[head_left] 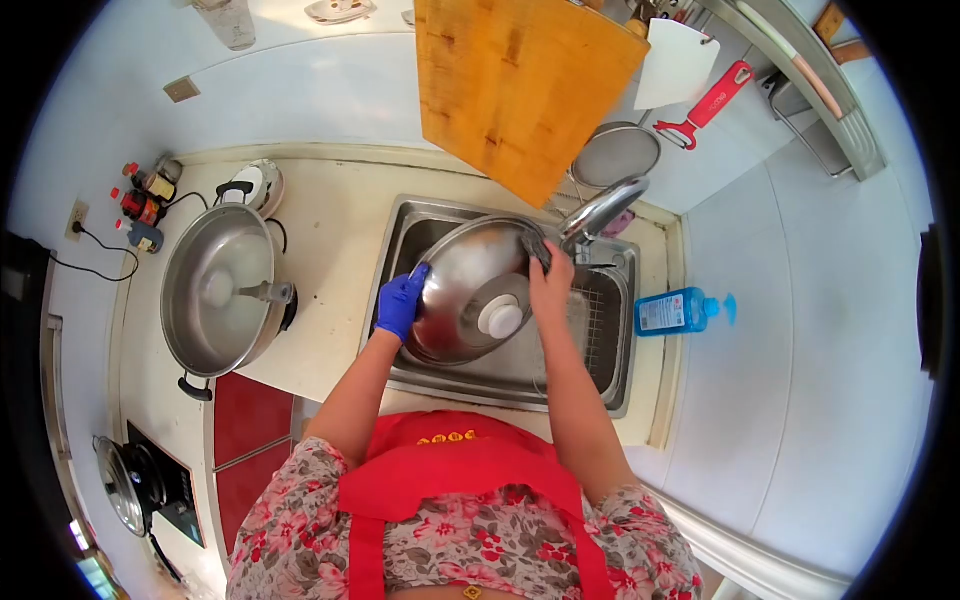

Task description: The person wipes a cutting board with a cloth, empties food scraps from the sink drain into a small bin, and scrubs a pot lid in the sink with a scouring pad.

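Observation:
A round metal lid (465, 275) with a white knob (501, 317) is held tilted over the steel sink (625, 375). My left hand (401, 303), in a blue glove, grips the lid's left edge. My bare right hand (551, 278) is closed on a dark grey scrubber (537, 248), which touches the lid's upper right edge. Just behind the right hand stands the chrome faucet (608, 205). A wire rack (597, 330) shows in the sink's right part.
On the left counter stands a large steel pan (185, 290), with bottles (140, 207) behind it. A blue soap bottle (672, 312) is right of the sink. Above hang a wooden board (520, 90), a strainer (617, 155) and a red peeler (718, 95). A stove (180, 490) lies lower left.

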### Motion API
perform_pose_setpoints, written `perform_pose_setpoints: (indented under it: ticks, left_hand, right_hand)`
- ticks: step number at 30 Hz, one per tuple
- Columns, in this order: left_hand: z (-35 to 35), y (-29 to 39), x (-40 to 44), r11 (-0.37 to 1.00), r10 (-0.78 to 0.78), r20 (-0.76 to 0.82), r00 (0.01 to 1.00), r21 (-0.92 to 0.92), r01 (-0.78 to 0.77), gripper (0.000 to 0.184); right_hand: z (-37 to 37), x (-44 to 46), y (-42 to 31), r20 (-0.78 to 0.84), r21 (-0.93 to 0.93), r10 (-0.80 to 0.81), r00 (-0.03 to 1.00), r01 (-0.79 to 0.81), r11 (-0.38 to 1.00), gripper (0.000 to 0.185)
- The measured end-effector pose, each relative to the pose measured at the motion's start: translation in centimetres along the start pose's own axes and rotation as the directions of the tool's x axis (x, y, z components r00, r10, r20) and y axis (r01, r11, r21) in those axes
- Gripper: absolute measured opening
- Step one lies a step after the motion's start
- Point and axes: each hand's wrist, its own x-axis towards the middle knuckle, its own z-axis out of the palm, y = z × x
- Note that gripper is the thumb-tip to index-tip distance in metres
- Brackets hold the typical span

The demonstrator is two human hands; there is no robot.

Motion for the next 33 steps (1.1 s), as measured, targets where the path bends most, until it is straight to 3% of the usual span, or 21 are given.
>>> perform_pose_setpoints:
  ticks: [1,3,4,5,8,10,12,14,17,19,20,21,23,25,27,29,31,33]
  left_hand:
    - [0.5,0.1,-0.4,0.996,0.057,-0.002,0.998,0.065,-0.056,0.054]
    - [1.0,0.6,-0.6,0.987,0.127,0.007,0.992,0.095,-0.127,0.029]
    - [1.0,0.8,-0.7,0.944,0.249,0.059,0.967,0.208,-0.256,0.026]
    - [1.0,0.5,-0.5,0.944,0.251,0.060,0.966,0.206,-0.258,0.026]
    - [1.1,-2.9,0.7,0.732,0.539,0.150,0.829,0.404,-0.549,0.036]
    - [0.7,-3.5,0.4,0.733,0.515,0.153,0.843,0.431,-0.526,0.042]
    - [0.4,-3.7,0.6,0.725,0.504,0.159,0.849,0.457,-0.516,0.048]
    - [0.7,-3.9,0.5,0.654,0.593,0.114,0.797,0.510,-0.559,0.033]
    - [0.9,-3.0,0.6,0.601,0.619,0.201,0.759,0.501,-0.623,0.045]
    - [1.0,-2.8,0.5,0.594,0.632,0.181,0.753,0.511,-0.622,0.039]
    - [0.9,-2.7,0.6,0.584,0.644,0.165,0.747,0.525,-0.619,0.035]
    - [0.7,-2.5,0.3,0.585,0.641,0.168,0.749,0.524,-0.619,0.035]
    - [-0.3,-1.4,-0.1,0.825,0.444,0.154,0.883,0.314,-0.470,0.025]
    - [-1.1,-0.4,-0.8,0.859,0.440,0.139,0.887,0.221,-0.461,0.024]
    - [-1.3,-0.4,-0.7,0.886,0.433,0.126,0.892,0.122,-0.447,0.028]
    - [-1.1,-1.1,-0.1,0.963,0.268,0.080,0.960,-0.053,-0.264,0.033]
    - [-1.2,-1.8,-0.1,0.958,0.287,0.070,0.955,-0.046,-0.285,0.035]
    - [-1.2,-2.2,-0.3,0.950,0.311,0.062,0.948,-0.038,-0.309,0.038]
  right_hand:
    - [0.5,0.5,-1.2,-0.024,-0.031,-0.055,0.998,0.054,0.998,0.032]
    - [1.2,0.2,-4.6,0.054,-0.006,-0.227,0.972,0.227,0.974,0.027]
    - [2.1,-0.7,-6.1,0.133,-0.022,-0.326,0.936,0.331,0.943,0.026]
    - [2.6,-1.4,-7.0,0.214,-0.030,-0.420,0.882,0.436,0.900,0.025]
    - [2.1,-1.4,-7.9,0.253,0.035,-0.384,0.888,0.389,0.921,0.024]
    - [1.7,0.5,-4.7,0.110,0.048,-0.198,0.974,0.194,0.980,0.021]
    - [1.1,2.3,-1.7,0.082,0.049,0.037,0.996,-0.041,0.998,0.017]
    - [1.6,2.4,-1.0,0.078,0.049,-0.003,0.997,-0.001,0.999,0.016]
    - [1.3,1.0,-6.0,0.214,0.079,-0.239,0.947,0.227,0.971,0.022]
    - [1.3,-0.3,-7.8,0.163,0.164,-0.346,0.924,0.320,0.933,0.023]
    - [1.3,0.1,-7.1,0.158,0.162,-0.343,0.926,0.319,0.934,0.023]
    - [1.2,0.5,-5.5,0.111,0.123,-0.224,0.968,0.211,0.970,0.023]
    - [1.2,1.9,-1.0,0.049,0.024,-0.033,0.998,0.032,0.999,0.023]
    - [1.2,2.5,2.9,0.021,0.030,0.030,0.999,-0.030,0.999,0.023]
    - [1.0,3.2,4.4,0.221,0.192,0.168,0.961,-0.211,0.958,0.023]
    - [0.4,3.8,5.1,0.306,0.210,0.141,0.942,-0.211,0.955,0.024]
    - [-0.4,4.1,4.0,0.381,0.231,0.113,0.918,-0.213,0.949,0.024]
    - [-1.5,4.0,2.5,0.330,0.105,0.015,0.944,-0.052,0.993,0.023]
